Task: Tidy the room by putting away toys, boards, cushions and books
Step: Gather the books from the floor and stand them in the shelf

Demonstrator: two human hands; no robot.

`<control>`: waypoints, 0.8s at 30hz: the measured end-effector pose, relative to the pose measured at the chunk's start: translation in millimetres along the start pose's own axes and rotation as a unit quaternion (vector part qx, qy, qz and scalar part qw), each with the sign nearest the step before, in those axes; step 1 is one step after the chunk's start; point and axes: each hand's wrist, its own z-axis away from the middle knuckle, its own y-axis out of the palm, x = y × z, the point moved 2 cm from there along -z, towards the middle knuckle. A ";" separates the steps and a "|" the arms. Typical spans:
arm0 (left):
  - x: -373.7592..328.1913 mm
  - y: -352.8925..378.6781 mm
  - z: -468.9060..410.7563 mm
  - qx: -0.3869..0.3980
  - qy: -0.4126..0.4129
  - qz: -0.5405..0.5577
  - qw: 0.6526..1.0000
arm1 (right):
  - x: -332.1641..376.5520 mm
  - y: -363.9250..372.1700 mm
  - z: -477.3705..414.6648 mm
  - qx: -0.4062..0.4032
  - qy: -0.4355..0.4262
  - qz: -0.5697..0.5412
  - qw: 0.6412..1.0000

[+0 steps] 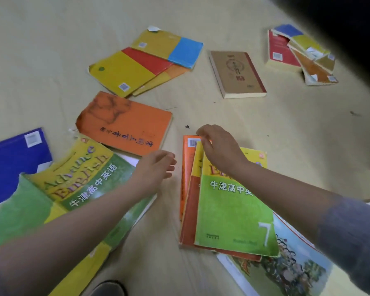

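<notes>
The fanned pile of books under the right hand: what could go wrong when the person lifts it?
The green textbook marked 7 and the orange books beneath are skewed, so they may slide apart. The right hand touches only their far edge, a weak hold. The left hand hovers open, supporting nothing.

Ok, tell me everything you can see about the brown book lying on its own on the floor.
The brown book is a thick paperback with a tan, kraft-paper-looking cover, a dark red band along its spine edge, and dark printed characters too blurred to read. It is closed and lies flat, cover up, on the pale floor, turned at a slight angle. Its cream page edges show on the near side. Nothing touches it; other books lie apart on either side, and both hands are well short of it.
</notes>
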 end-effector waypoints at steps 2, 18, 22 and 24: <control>8.1 -26.4 14.5 -0.044 0.014 -0.029 0.999 | 23.5 9.3 0.0 0.012 -0.030 -0.026 0.999; 106.5 -163.1 80.4 -0.250 -0.168 -0.272 0.914 | 119.1 84.7 47.4 0.252 -0.069 -0.073 0.963; 114.2 -168.9 80.9 -0.216 -0.222 -0.251 0.917 | 117.6 85.3 50.1 0.256 -0.067 -0.073 0.961; 109.7 -166.4 78.7 -0.219 -0.192 -0.236 0.927 | 116.9 84.5 51.7 0.260 -0.058 -0.079 0.961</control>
